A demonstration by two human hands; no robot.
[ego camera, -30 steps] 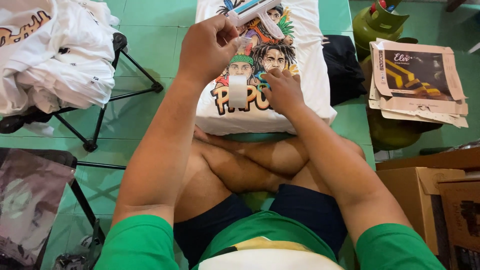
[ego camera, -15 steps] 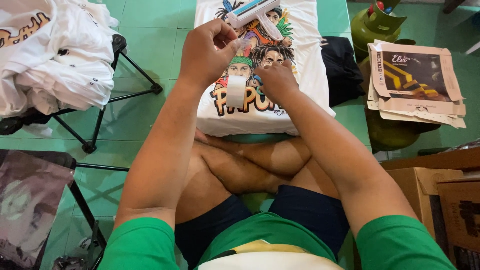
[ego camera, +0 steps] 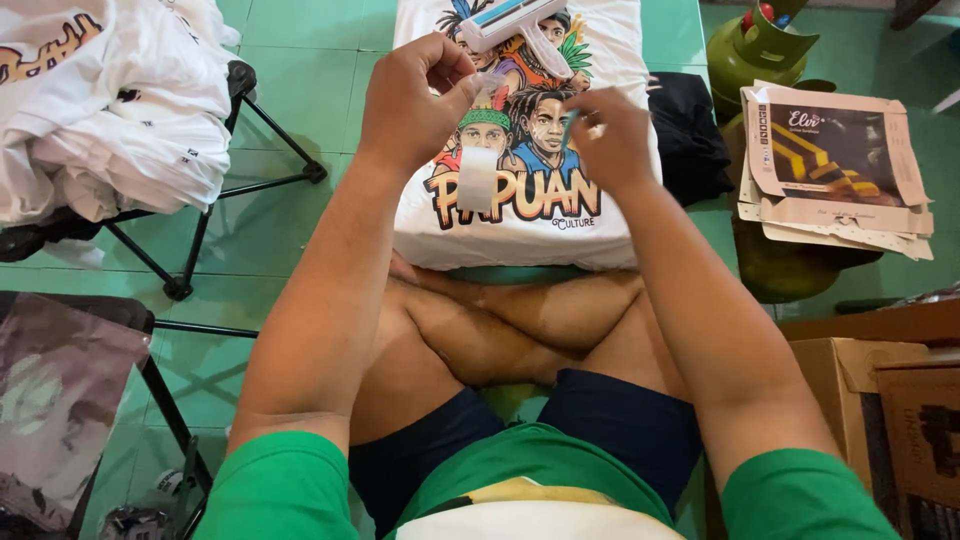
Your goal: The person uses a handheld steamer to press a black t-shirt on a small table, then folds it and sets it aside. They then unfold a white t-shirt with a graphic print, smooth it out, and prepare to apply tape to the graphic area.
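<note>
Pinching a hanging strip of clear tape (ego camera: 477, 175) in left hand (ego camera: 410, 100), right hand (ego camera: 605, 140) gripping a small dark tool (ego camera: 568, 128), above printed white T-shirt (ego camera: 530, 215).

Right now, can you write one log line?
left hand: pinching tape strip | right hand: pinching something small | below: folded printed shirt

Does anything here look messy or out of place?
The white shirts lie in a loose, crumpled heap on the folding stool at left, unlike the printed shirt laid flat on the floor. Otherwise nothing stands out.
</note>
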